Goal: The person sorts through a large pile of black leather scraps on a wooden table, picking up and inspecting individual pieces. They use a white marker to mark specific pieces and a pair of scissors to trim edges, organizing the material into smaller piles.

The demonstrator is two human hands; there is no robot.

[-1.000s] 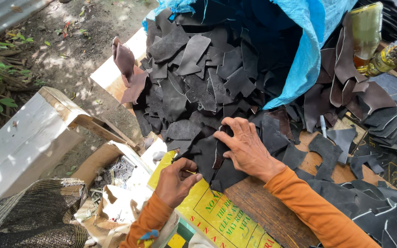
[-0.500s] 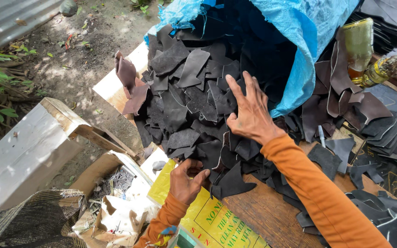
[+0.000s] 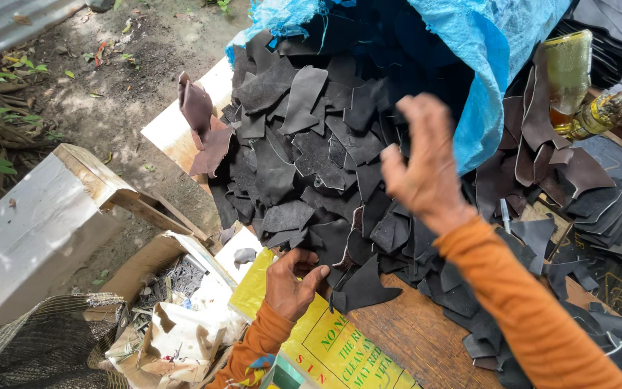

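While hands (image 3: 354,230) sort scraps (image 3: 304,166), yellow sign (image 3: 325,346) below

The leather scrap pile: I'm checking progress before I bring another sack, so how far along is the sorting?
Done: little shows; a few brown pieces lie apart at the pile's left edge. In hand: the left hand touches a dark scrap at the near edge, while the right hand is raised, open and empty, over the heap. Left: nearly all the black leather scraps lie heaped, and more fill the blue sack.
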